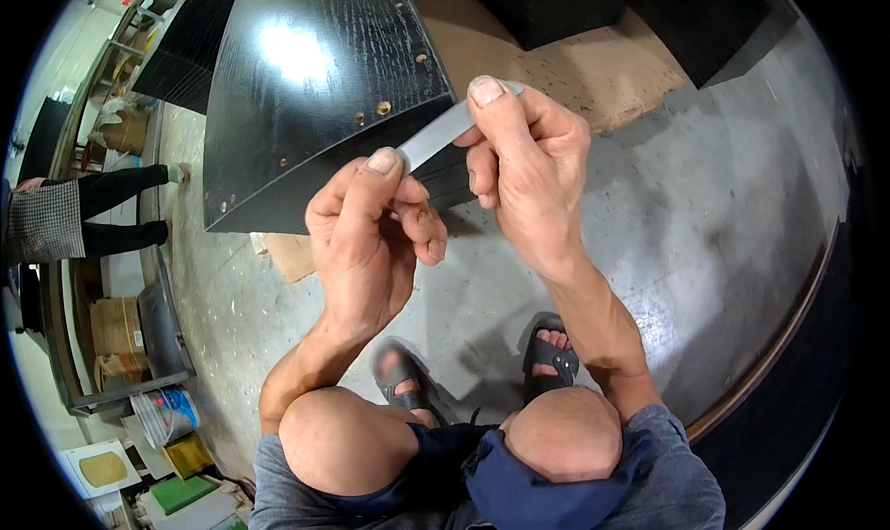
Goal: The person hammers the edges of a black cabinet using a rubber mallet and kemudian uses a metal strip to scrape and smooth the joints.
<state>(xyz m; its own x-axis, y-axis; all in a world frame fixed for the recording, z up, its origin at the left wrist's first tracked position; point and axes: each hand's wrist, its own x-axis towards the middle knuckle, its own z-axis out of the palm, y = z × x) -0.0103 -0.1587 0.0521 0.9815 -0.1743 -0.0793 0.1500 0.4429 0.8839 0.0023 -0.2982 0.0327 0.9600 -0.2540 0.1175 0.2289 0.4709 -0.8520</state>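
Observation:
A thin, flat grey strip is stretched between my two hands, slanting up to the right. My left hand pinches its lower end between thumb and fingers. At the upper end, my right hand grips it the same way, thumb on top. Just beyond the strip stands a black wood-grained panel piece, a bright light reflected on its top. Several small round holes with bare wood inside show along its near and right edges. The strip hangs over its near right corner; I cannot tell whether they touch.
Brown cardboard lies under the black pieces, with another black block at the far right. Shelving with a cardboard box runs along the left, near a white bucket. A person in dark trousers stands there. Grey floor extends right.

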